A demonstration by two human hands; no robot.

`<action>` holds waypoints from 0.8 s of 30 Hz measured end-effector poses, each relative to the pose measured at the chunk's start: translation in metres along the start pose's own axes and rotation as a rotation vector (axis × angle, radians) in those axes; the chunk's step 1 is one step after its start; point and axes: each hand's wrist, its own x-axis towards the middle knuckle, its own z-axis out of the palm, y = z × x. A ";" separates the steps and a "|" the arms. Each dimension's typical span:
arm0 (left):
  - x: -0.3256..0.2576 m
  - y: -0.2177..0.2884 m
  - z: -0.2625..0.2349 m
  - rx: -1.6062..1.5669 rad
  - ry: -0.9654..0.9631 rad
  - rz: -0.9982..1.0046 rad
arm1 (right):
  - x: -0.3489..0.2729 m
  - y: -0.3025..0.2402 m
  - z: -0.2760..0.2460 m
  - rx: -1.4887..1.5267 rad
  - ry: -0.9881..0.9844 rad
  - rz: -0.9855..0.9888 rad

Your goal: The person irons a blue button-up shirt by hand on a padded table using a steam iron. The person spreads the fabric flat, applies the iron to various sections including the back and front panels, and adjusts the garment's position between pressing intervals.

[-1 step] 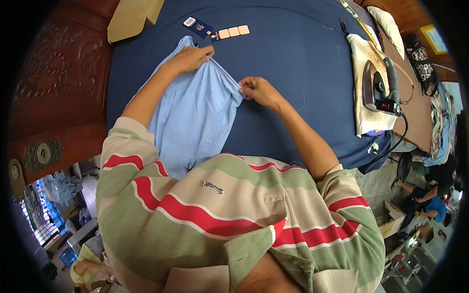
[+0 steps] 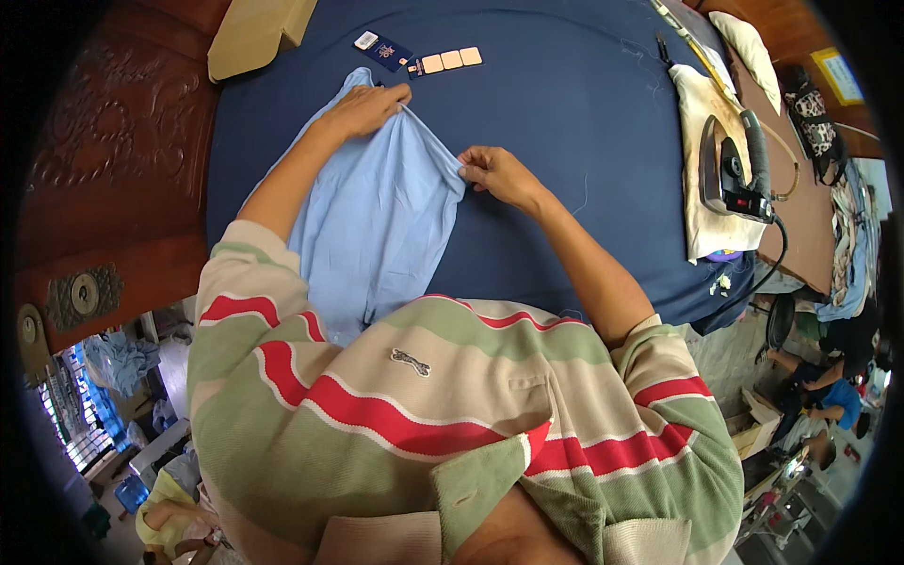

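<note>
— Where's the garment sitting?

— The light blue garment (image 2: pixel 377 217) lies on the navy padded ironing table (image 2: pixel 565 122), running from the far side back toward the person's chest, where its near end slips out of sight under the striped shirt (image 2: pixel 424 405).

— And the hands?

— The left hand (image 2: pixel 363 108) rests at the far end, fingers curled down and closed on a raised fold of the cloth. The right hand (image 2: pixel 494 171) is at the garment's right edge, thumb and fingers pinched on the hem there. A ridge of fabric stands up between the two grips, so the cloth looks pulled taut from two points, probably to square an edge or flatten a crease.

— Why so near the table's left part?

— My guess is it keeps the work apart from the iron (image 2: pixel 730 165), which lies on a stained cream cloth (image 2: pixel 702 113) well to the right, its cord trailing off the table edge.

— Anything beyond the garment?

— Just past the left hand, a dark blue tag (image 2: pixel 383 49) and a row of small peach squares (image 2: pixel 450 60). A tan folded cardboard piece (image 2: pixel 254 33) overhangs the far left corner beside carved dark wood (image 2: pixel 104 122).

— Other people?

— A person in blue (image 2: pixel 833 400) sits low at the right rim, well apart from the table.
</note>
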 end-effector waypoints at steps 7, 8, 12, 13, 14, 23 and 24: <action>0.017 -0.005 0.042 0.504 0.419 -0.157 | 0.020 0.004 0.012 0.055 0.301 0.060; 0.015 0.012 0.046 0.541 0.641 -0.128 | 0.021 0.003 0.009 0.007 0.289 0.058; -0.068 0.122 0.095 0.305 0.782 -0.104 | 0.020 0.002 0.002 -0.018 0.297 0.084; -0.102 0.151 0.106 0.186 0.661 -0.158 | 0.020 0.003 0.004 -0.003 0.295 0.072; -0.125 0.163 0.120 0.153 0.608 -0.222 | 0.021 0.005 0.003 0.008 0.308 0.061; -0.166 0.144 0.050 -0.306 0.033 -0.444 | -0.023 -0.002 0.011 -0.109 0.142 0.093; -0.158 0.138 0.049 -0.273 0.129 -0.405 | -0.022 -0.002 0.010 -0.151 0.144 0.064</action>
